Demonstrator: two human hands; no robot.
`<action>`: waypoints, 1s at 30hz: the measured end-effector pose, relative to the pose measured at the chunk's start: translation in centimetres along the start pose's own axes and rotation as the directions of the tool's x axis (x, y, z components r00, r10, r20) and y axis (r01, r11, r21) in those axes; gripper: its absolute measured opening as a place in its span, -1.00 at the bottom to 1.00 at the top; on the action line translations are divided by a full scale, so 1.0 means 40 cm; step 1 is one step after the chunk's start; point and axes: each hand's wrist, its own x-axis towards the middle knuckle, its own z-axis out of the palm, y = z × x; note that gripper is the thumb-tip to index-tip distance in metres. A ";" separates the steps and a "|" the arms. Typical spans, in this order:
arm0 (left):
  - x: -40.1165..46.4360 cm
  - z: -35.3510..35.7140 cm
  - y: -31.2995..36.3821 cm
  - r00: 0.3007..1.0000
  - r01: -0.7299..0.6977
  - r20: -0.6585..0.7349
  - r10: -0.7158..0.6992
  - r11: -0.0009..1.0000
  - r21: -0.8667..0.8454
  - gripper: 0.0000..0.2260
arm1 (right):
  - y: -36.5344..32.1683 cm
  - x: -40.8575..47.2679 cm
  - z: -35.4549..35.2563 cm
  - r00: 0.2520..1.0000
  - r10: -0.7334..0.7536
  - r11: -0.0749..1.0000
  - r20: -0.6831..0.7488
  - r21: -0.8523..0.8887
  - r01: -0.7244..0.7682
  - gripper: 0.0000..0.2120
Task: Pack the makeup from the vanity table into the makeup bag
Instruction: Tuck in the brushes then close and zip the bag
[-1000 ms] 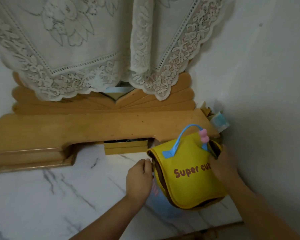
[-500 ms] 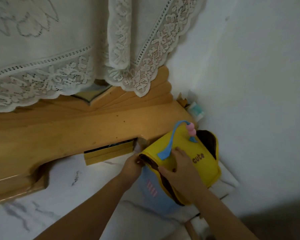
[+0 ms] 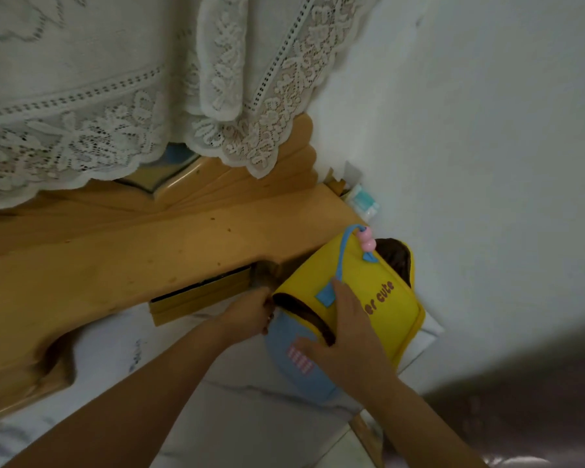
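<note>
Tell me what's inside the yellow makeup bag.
Only dark brown lining shows through the yellow makeup bag's open top and side seam. Any makeup inside is hidden by the front panel and the right hand resting on it. The left hand grips its left edge.

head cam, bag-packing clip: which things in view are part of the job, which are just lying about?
In the job:
makeup bag
left hand, at the bag's opening
right hand, on the bag

Lying about:
lace cloth
small drawer, slightly open
teal-and-white packet
</note>
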 end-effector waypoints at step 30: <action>-0.131 0.116 0.157 0.795 -0.526 0.097 0.599 0.599 0.603 -0.71 | 0.072 -0.019 -0.006 0.932 -0.158 0.987 -0.325 -0.052 0.150 -0.74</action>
